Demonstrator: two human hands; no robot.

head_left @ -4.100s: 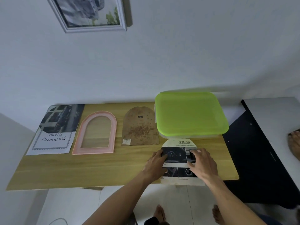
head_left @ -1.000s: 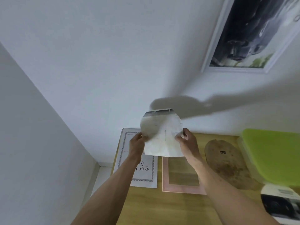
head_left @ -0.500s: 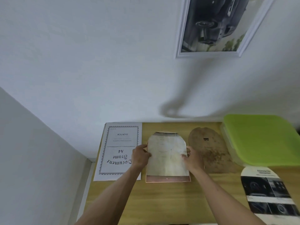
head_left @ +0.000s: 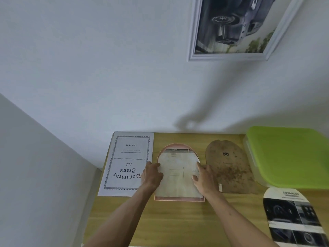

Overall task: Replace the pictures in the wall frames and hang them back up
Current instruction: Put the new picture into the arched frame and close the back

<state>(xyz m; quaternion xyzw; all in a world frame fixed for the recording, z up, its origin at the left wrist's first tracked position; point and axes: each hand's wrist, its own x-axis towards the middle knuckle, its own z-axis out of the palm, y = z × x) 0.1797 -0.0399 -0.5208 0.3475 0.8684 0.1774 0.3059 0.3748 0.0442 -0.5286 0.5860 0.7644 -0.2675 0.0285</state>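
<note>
An arched pink frame (head_left: 179, 198) lies flat on the wooden bench (head_left: 178, 223), and a pale arched sheet (head_left: 178, 175) lies face down inside it, covering nearly all of its opening. The left hand (head_left: 151, 175) rests on the sheet's left edge with its fingers (head_left: 156, 164) laid fairly straight over the paper; the right hand (head_left: 204, 179) rests on the right edge, fingers spread and flat (neither hand curls round anything).

Just left of the frame lies a white "Document Frame A4" insert (head_left: 124, 163), its near right corner hidden under the left hand. Just right of the frame lies a brown arched backing board (head_left: 229, 168), its left edge partly hidden by the right hand. Farther right of the frame stands a box with a green lid (head_left: 292, 157), and in front of that box, near the bench's front edge, lies an arched car print (head_left: 293, 216), blurred. On the wall above and to the right of the frame hangs a white-framed car picture (head_left: 231, 27).
</note>
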